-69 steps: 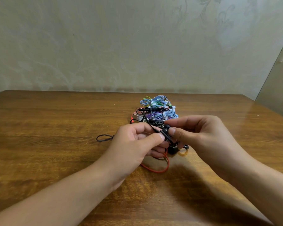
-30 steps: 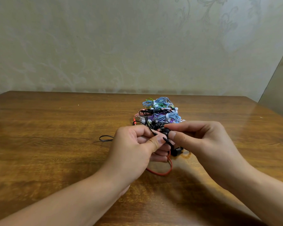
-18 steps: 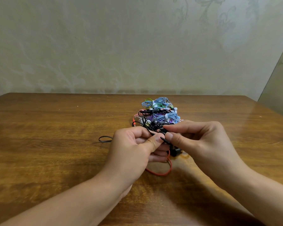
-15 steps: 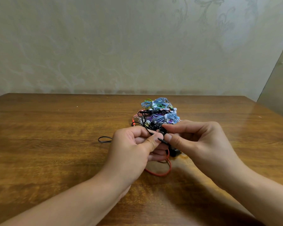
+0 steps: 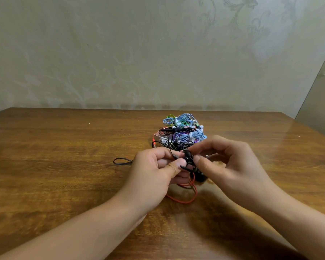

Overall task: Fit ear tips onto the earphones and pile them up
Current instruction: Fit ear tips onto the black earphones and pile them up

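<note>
**Earphone pinched between both hands, in front of the pile**

Earphone (image 5: 187,156): small black piece, held above the table (image 5: 64,166) between both hands, just in front of the pile (image 5: 182,130). Too blurred to tell whether a tip is on it.

Left hand (image 5: 154,171): fingers curled, thumb and forefinger pinching the earphone's black cable from the left side. Thumb tip sits just under the earphone.

Right hand (image 5: 231,166): fingers curled, thumb and forefinger tips closing on the earphone from the right. Other fingers bent, tucked behind.

Red cable (image 5: 186,198): hangs below the hands and loops onto the table. A dark lump sits under the right thumb; can't tell what it is.

Black loop (image 5: 122,161): lies flat on the table left of the left hand, its end hidden behind the hand.

Pile: coiled earphones, blue, black, purple, green, white, stacked on the table just behind the hands, fingertips overlapping its near edge in view.

Patterned wall (image 5: 139,53) behind the table.
</note>
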